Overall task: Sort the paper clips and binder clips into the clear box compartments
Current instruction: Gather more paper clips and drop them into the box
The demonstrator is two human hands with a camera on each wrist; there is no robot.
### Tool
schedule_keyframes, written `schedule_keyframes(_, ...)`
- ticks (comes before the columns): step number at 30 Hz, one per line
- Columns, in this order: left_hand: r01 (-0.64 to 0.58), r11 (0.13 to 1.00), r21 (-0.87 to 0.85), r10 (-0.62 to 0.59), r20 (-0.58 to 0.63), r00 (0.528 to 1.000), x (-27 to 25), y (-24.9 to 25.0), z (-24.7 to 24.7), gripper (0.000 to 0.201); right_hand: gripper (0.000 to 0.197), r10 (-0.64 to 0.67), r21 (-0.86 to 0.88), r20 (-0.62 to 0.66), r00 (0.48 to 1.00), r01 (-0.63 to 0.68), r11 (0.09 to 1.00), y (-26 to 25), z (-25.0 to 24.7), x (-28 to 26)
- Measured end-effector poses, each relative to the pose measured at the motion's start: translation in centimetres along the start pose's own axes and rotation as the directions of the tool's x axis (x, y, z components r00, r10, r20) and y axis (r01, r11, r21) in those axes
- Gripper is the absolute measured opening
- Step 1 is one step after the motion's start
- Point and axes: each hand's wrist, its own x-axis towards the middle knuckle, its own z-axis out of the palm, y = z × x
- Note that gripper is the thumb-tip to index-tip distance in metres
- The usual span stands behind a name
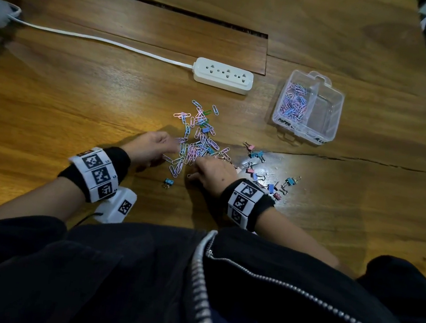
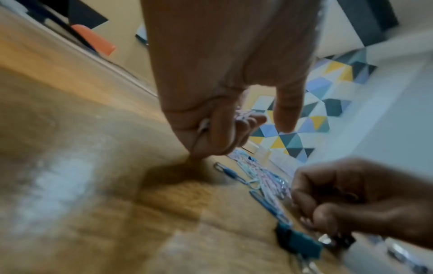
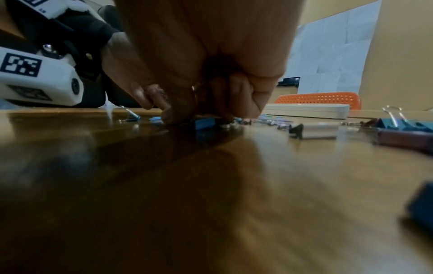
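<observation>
A loose pile of pastel paper clips (image 1: 198, 142) lies on the wooden table (image 1: 79, 86). Small binder clips (image 1: 258, 155) are scattered to its right, and one blue binder clip (image 1: 168, 182) sits near me. The clear box (image 1: 336, 116) stands at the back right, with paper clips (image 1: 295, 101) in its left compartment and nothing visible in the right one. My left hand (image 1: 166, 144) is at the pile's left edge, its fingers curled round a small bunch of paper clips (image 2: 243, 115). At the pile's near edge my right hand (image 3: 206, 111) has its fingers curled, with a thin wire loop between thumb and fingers.
A white power strip (image 1: 223, 75) with its cable (image 1: 100, 40) lies behind the pile. A dark slot (image 1: 173, 10) crosses the far tabletop. The table's right edge runs just beyond the box. An orange chair back (image 3: 318, 98) shows past the table.
</observation>
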Motion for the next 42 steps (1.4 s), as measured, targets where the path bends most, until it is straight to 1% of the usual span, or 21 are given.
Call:
schedule_keyframes(2, -0.057, 0.972, 0.229, 0.066, -0.034, 0.997, 0.2, -0.2, 0.4, 0.023, 0.025, -0.007, -0.033, -0.008, 1.000, 0.007, 0.999, 0.1, 0.2, 0.1)
schedule_keyframes(5, -0.064, 0.807, 0.587, 0.124, -0.062, 0.990, 0.4, -0.6, 0.8, 0.041, 0.025, -0.006, -0.040, -0.021, 1.000, 0.005, 0.999, 0.4, 0.1, 0.1)
schedule_keyframes(7, -0.080, 0.712, 0.698, 0.173, -0.063, 0.983, 0.4, -0.6, 1.1, 0.050, 0.024, -0.008, -0.036, -0.029, 1.000, 0.007, 0.999, 0.4, 0.0, 0.0)
schedule_keyframes(10, -0.154, 0.584, 0.797, 0.259, -0.003, 0.966, 0.2, -0.2, 1.7, 0.038, 0.022, 0.018, -0.014, -0.029, 0.999, -0.018, 1.000, 0.5, -0.1, -0.2)
schedule_keyframes(13, -0.207, 0.498, 0.842, 0.292, 0.062, 0.954, 0.3, 0.0, 2.4, 0.033, 0.012, 0.105, 0.236, -0.083, 0.991, -0.083, 0.968, 0.9, -0.5, -0.3)
schedule_keyframes(16, -0.197, 0.459, 0.866, 0.275, 0.072, 0.959, 0.7, -0.3, 2.7, 0.037, 0.021, 0.220, 0.654, -0.088, 0.971, -0.111, 0.748, 1.9, -1.4, -0.3)
schedule_keyframes(19, -0.203, 0.456, 0.867, 0.272, 0.082, 0.959, 0.8, -0.5, 2.9, 0.038, 0.026, 0.262, 0.951, 0.019, 0.965, -0.098, 0.293, 2.5, -2.1, -0.6)
schedule_keyframes(21, -0.210, 0.453, 0.867, 0.289, 0.081, 0.954, 0.7, -0.5, 2.9, 0.038, 0.023, 0.270, 0.994, 0.094, 0.958, -0.106, 0.031, 2.6, -2.3, -0.6)
schedule_keyframes(23, -0.212, 0.503, 0.838, 0.293, 0.065, 0.954, 0.6, -0.4, 2.8, 0.032, 0.022, 0.234, 0.984, 0.164, 0.958, -0.144, -0.104, 2.2, -2.5, -0.8)
schedule_keyframes(25, -0.210, 0.673, 0.709, 0.248, 0.051, 0.967, 0.6, -0.2, 2.4, 0.023, 0.023, 0.167, 0.970, 0.209, 0.963, -0.183, -0.161, 1.5, -2.7, -0.9)
schedule_keyframes(26, -0.204, 0.796, 0.569, 0.215, 0.049, 0.975, 0.6, -0.1, 2.1, 0.020, 0.025, 0.161, 0.969, 0.226, 0.961, -0.205, -0.139, 1.1, -2.7, -0.9)
schedule_keyframes(27, -0.179, 0.916, 0.358, 0.175, 0.044, 0.984, 0.7, -0.1, 1.8, 0.019, 0.028, 0.194, 0.971, 0.239, 0.951, -0.231, -0.062, 0.8, -2.6, -0.7)
schedule_keyframes(28, -0.127, 0.987, 0.101, 0.123, 0.043, 0.991, 0.7, 0.0, 1.4, 0.022, 0.031, 0.248, 0.963, 0.231, 0.941, -0.257, 0.075, 0.5, -2.3, -0.5)
schedule_keyframes(29, -0.066, 0.987, -0.146, 0.076, 0.058, 0.995, 0.6, 0.1, 1.1, 0.025, 0.033, 0.296, 0.927, 0.194, 0.935, -0.274, 0.258, 0.1, -1.9, -0.3)
schedule_keyframes(31, 0.011, 0.878, -0.478, 0.035, 0.086, 0.996, 0.4, 0.3, 0.6, 0.027, 0.033, 0.302, 0.719, 0.065, 0.951, -0.254, 0.647, -0.5, -0.8, 0.1)
schedule_keyframes(33, 0.042, 0.820, -0.571, 0.012, 0.092, 0.996, 0.2, 0.4, 0.2, 0.026, 0.025, 0.265, 0.433, -0.005, 0.964, -0.237, 0.870, -1.4, -0.3, 0.0)
schedule_keyframes(35, 0.048, 0.826, -0.561, 0.001, 0.088, 0.996, 0.1, 0.5, 0.0, 0.025, 0.030, 0.247, 0.243, -0.051, 0.968, -0.228, 0.943, -1.9, -0.2, -0.3)
schedule_keyframes(37, 0.022, 0.906, -0.422, 0.015, 0.083, 0.996, 0.1, 0.6, 0.0, 0.024, 0.027, 0.219, 0.158, -0.087, 0.972, -0.204, 0.966, -2.1, -0.3, -0.4)
schedule_keyframes(39, -0.055, 0.992, -0.113, 0.059, 0.035, 0.998, 0.1, 0.6, 0.0, 0.018, 0.023, 0.198, 0.134, -0.072, 0.978, -0.187, 0.973, -2.1, -0.4, -0.4)
schedule_keyframes(40, -0.108, 0.991, 0.076, 0.107, 0.015, 0.994, 0.2, 0.5, 0.0, 0.014, 0.023, 0.191, 0.130, -0.053, 0.980, -0.183, 0.974, -2.2, -0.4, -0.4)
schedule_keyframes(42, -0.182, 0.863, 0.472, 0.192, 0.027, 0.981, 0.3, 0.3, 0.1, 0.014, 0.024, 0.163, 0.087, -0.019, 0.986, -0.161, 0.983, -2.2, -0.4, -0.4)
